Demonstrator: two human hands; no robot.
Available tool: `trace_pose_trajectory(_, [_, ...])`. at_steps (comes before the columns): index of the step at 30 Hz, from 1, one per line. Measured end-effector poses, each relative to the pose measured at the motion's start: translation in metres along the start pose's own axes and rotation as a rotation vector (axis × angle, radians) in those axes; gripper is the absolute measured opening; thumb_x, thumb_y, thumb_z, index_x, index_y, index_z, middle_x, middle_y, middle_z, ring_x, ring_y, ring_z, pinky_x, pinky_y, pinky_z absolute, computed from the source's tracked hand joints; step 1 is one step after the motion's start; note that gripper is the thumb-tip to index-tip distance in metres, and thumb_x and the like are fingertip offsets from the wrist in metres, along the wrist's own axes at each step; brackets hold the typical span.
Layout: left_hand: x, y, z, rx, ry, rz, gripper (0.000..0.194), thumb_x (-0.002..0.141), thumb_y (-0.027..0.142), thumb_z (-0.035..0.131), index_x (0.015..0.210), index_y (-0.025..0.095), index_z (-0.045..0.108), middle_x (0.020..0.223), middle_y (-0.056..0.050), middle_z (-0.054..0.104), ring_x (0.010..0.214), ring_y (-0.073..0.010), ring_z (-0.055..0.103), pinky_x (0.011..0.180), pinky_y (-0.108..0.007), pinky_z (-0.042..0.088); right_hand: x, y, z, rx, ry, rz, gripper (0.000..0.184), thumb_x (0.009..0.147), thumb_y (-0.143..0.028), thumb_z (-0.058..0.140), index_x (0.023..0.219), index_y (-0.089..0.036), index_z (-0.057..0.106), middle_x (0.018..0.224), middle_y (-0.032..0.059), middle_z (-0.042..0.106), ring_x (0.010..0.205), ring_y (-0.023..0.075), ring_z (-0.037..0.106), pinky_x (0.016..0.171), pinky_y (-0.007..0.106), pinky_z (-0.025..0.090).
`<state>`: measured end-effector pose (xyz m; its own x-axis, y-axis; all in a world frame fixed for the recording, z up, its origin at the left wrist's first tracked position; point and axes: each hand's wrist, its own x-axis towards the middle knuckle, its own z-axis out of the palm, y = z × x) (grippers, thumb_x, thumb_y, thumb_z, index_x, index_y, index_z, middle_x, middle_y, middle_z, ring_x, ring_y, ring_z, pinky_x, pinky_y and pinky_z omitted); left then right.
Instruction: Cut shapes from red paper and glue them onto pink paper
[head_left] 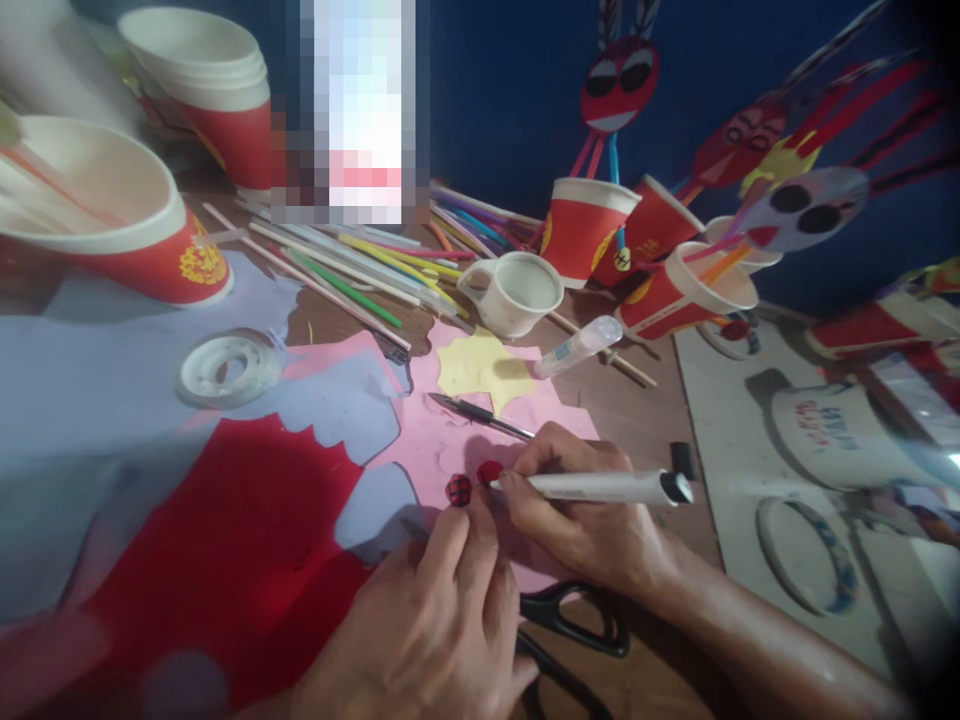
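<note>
My right hand (574,500) grips a white marker (600,487), its tip on a small red paper circle (489,472). Dark strokes show on that circle. At its near edge press the fingertips of my left hand (442,610), fingers bent and close together. Just left lies a second red circle (459,489) with a black grid of lines. Both circles rest on pink paper (427,440). A black pen (484,415) lies beyond them. Black-handled scissors (592,620) lie partly hidden under my left hand.
Red paper (247,540) and blue paper (45,370) spread left, with a tape roll (227,368) on top. Ahead are a white cup (517,295), a clear tube (577,347) and coloured sticks (360,270). Red paper cups (589,235) hold stick puppets (619,85).
</note>
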<state>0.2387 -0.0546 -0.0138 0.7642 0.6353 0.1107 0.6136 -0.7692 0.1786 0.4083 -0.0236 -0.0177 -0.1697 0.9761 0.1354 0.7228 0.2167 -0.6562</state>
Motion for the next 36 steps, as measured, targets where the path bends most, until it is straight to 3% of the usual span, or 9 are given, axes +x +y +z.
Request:
trace_pose_trajectory(16, [0.0026, -0.0029, -0.0007, 0.023, -0.004, 0.056, 0.048, 0.085, 0.049, 0.050, 0.106, 0.008, 0.064, 0.114, -0.018, 0.065, 0.098, -0.0250, 0.057, 0.063, -0.030, 0.049, -0.0008, 0.0001, 0.0002, 0.012, 0.011, -0.013, 0.014, 0.074, -0.018, 0.053, 0.061, -0.018, 0.052, 0.046, -0.0035, 0.055, 0.038, 0.0074, 0.046, 0.038, 0.018, 0.036])
trace_pose_trajectory(24, [0.0031, -0.0029, 0.0026, 0.045, 0.022, 0.053, 0.042, 0.074, 0.051, 0.063, 0.091, 0.014, 0.067, 0.102, -0.012, 0.070, 0.092, -0.0246, 0.058, 0.060, -0.029, 0.048, -0.0033, 0.0066, -0.0028, 0.074, 0.128, -0.003, 0.012, 0.075, -0.014, 0.056, 0.065, -0.018, 0.050, 0.047, -0.0072, 0.051, 0.037, 0.0048, 0.044, 0.038, 0.014, 0.035])
trace_pose_trajectory(36, [0.0028, -0.0017, 0.0033, 0.053, 0.059, 0.053, 0.037, 0.080, 0.046, 0.058, 0.092, 0.012, 0.066, 0.102, -0.014, 0.069, 0.093, -0.0248, 0.057, 0.058, -0.029, 0.047, -0.0011, 0.0058, -0.0007, -0.001, 0.072, -0.012, 0.012, 0.073, -0.016, 0.055, 0.061, -0.017, 0.053, 0.046, -0.0042, 0.053, 0.037, 0.0067, 0.047, 0.039, 0.017, 0.036])
